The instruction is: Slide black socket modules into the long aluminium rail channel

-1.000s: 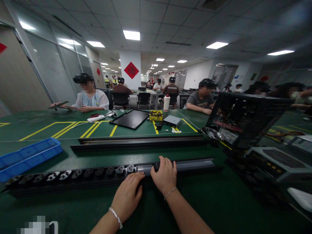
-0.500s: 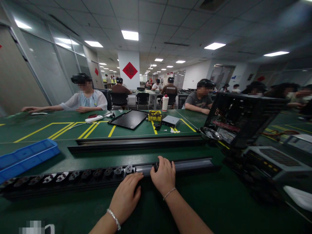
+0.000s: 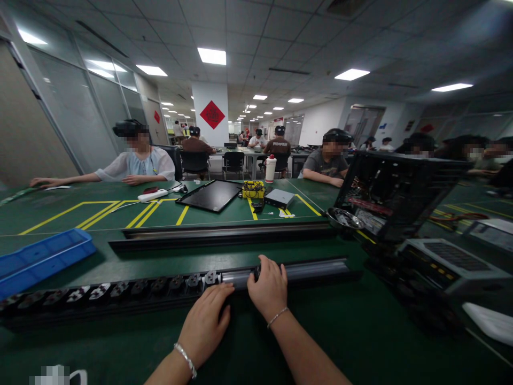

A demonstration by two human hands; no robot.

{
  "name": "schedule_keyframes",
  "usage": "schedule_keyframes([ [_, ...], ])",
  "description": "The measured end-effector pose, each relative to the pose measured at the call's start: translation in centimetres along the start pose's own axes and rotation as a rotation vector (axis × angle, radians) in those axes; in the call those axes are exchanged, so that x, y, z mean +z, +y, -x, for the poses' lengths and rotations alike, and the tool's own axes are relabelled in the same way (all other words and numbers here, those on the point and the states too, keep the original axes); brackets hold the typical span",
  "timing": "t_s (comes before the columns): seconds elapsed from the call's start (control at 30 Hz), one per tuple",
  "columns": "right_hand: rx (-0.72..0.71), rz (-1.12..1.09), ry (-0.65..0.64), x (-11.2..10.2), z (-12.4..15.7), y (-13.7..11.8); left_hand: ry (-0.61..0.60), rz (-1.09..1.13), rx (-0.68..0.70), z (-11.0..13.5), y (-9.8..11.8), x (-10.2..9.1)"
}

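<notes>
In the head view, a long black channel rail lies across the table in front of me. Its left part holds a row of several dark and grey modules that look like sockets; its right part shows a bare greyish inside. My left hand lies along the near edge of the rail, fingers stretched and thumb apart, just right of the last grey module. A little further right, my right hand curls its fingers around a small black part at the channel. Most of that part is hidden by the hand.
Behind lie more black rails. A blue tray sits at the left; an open computer case, a metal bowl and a power supply stand at the right. Across the table are a dark panel and two seated people.
The view has shifted very slightly. Both hands keep their places at the rail, and the black part stays in my right hand.
</notes>
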State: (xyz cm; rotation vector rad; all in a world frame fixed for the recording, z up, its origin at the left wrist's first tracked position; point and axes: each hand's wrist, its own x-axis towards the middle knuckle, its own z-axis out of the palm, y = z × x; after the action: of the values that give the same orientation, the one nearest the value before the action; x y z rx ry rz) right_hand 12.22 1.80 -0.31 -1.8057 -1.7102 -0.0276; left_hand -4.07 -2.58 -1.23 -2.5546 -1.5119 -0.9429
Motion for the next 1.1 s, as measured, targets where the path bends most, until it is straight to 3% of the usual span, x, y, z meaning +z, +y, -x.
schedule_keyframes([
  [1.1,0.015,0.021,-0.01,-0.15,-0.25,0.44,0.027,0.001,0.02,0.08,-0.11,0.14],
])
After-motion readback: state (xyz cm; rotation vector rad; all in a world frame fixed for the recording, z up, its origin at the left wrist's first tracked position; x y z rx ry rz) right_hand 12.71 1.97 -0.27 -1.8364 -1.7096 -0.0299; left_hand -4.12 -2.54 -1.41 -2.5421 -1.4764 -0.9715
